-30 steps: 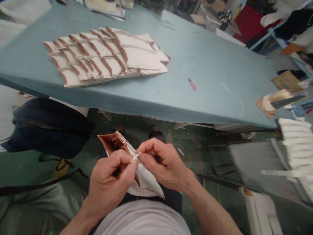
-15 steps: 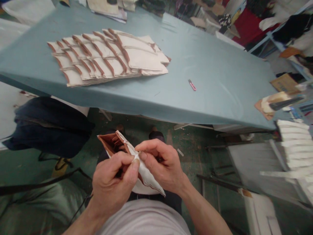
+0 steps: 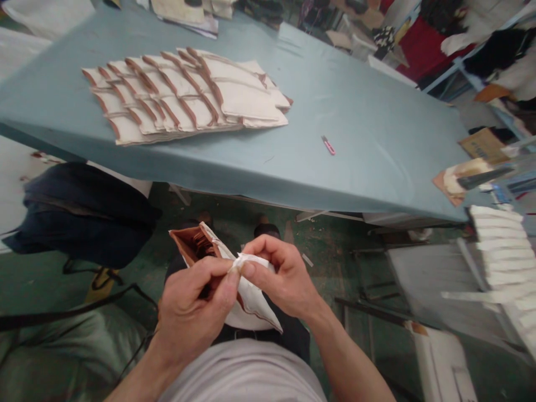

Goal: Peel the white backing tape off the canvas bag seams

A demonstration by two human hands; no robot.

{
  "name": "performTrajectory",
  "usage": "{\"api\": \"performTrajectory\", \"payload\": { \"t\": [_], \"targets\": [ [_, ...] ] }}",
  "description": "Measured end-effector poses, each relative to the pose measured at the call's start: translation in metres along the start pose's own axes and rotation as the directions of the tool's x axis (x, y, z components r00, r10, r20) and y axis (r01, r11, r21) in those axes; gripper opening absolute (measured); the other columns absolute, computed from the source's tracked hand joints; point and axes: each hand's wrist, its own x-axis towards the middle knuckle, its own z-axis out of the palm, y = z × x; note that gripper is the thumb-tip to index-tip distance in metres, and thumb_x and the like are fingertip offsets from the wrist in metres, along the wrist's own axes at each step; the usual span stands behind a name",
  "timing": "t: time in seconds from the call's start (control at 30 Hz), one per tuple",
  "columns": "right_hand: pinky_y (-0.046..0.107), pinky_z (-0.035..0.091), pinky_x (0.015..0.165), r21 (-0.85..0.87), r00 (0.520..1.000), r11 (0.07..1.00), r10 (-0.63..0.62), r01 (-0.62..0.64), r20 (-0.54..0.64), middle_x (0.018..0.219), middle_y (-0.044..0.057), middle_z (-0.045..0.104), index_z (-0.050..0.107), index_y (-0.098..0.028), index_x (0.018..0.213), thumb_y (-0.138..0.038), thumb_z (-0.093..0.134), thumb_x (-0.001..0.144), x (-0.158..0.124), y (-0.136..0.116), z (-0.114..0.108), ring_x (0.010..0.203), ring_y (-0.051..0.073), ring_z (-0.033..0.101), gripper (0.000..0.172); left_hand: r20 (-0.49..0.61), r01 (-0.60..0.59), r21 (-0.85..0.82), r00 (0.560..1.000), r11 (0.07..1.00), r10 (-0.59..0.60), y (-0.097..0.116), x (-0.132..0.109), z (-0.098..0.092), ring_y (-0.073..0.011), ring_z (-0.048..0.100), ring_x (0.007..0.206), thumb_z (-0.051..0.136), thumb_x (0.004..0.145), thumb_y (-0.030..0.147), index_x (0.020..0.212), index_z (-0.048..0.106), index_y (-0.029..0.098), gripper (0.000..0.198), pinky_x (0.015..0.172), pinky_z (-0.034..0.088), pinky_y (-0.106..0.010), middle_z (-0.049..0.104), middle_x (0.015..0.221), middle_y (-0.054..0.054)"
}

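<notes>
I see a soft white cloth pouch (image 3: 257, 298) low at six o'clock, pointy, brown inside. The left hand (image 3: 195, 298) pinches its thin edge from nine o'clock; the right hand (image 3: 288, 273) pinches it from three. A gap of green floor (image 3: 329, 245) comes before the smooth, straight edge of the blue table (image 3: 397, 123) at twelve. Flat pouches (image 3: 184, 100) overlap at eleven; pink snips (image 3: 330, 147) lie at one.

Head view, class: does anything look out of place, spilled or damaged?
One small oddity: a pale scrap lies loose on the green floor, just beyond the right hand, perhaps litter. No spill or clear damage shows.
</notes>
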Motion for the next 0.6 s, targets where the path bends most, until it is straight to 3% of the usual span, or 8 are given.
{"api": "performTrajectory", "payload": {
  "t": [0.17, 0.37, 0.6],
  "targets": [
    [0.019, 0.032, 0.048, 0.007, 0.999, 0.999, -0.050, 0.050, 0.012, 0.068, -0.004, 0.061, 0.066, -0.018, 0.089, -0.049, 0.090, 0.081, 0.002, -0.002, 0.001, 0.054, 0.007, 0.041, 0.040, -0.002, -0.044, -0.004, 0.999, 0.999, 0.044, 0.005, 0.005, -0.002, -0.0073, 0.061, 0.046, 0.067, 0.092, 0.012, 0.083, 0.074, 0.023, 0.015, 0.049, 0.043, -0.017, 0.071, 0.063, 0.009],
    [0.019, 0.027, 0.046, -0.018, 0.993, 0.992, -0.121, 0.122, 0.008, 0.062, -0.006, 0.054, 0.065, -0.018, 0.088, -0.054, 0.082, 0.088, 0.005, 0.001, 0.000, 0.050, 0.006, 0.036, 0.039, 0.018, -0.074, 0.056, 0.997, 0.996, 0.073, 0.004, 0.010, -0.003, -0.0064, 0.058, 0.044, 0.062, 0.092, 0.013, 0.079, 0.072, 0.020, 0.018, 0.048, 0.042, -0.016, 0.068, 0.059, 0.008],
    [0.021, 0.026, 0.046, -0.108, 0.964, 0.966, -0.246, 0.235, -0.102, 0.062, -0.007, 0.054, 0.067, -0.019, 0.092, -0.041, 0.073, 0.096, 0.007, 0.012, 0.004, 0.050, 0.006, 0.036, 0.024, 0.037, 0.039, 0.019, 0.999, 0.999, -0.040, 0.001, 0.010, 0.000, -0.0083, 0.059, 0.046, 0.065, 0.094, 0.018, 0.080, 0.072, 0.021, 0.017, 0.049, 0.044, -0.019, 0.069, 0.060, 0.006]
  ]
}}
